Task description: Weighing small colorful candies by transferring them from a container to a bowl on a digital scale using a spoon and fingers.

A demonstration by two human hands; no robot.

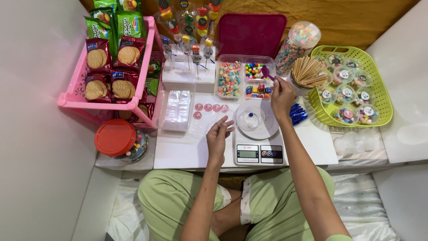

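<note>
Two hands of mine are over the white table (187, 151). My right hand (281, 97) is raised over the clear divided candy tray (245, 76), its fingertips pinched on the handle of a small purple scoop (266, 72) whose bowl hangs over the compartment of round coloured candies. My left hand (218, 135) hovers just left of the digital kitchen scale (259, 153), fingers curled with the thumb and fingertips closed on a small clear piece that I cannot make out. On the scale's platform sits a small clear round container (250, 118) with one blue candy in it. Round pink stickers (207, 108) lie on a clear sheet between my left hand and the tray. Behind the tray stands a dark pink lid (252, 33) and a clear jar of pastel candies (296, 47); beside that a cup of wooden skewers (307, 71). At my far right a green basket (383, 107) holds filled, lidded candy cups. At my left a pink rack (76, 96) carries biscuit packets, and a jar with a red lid (115, 136) stands below it.
</note>
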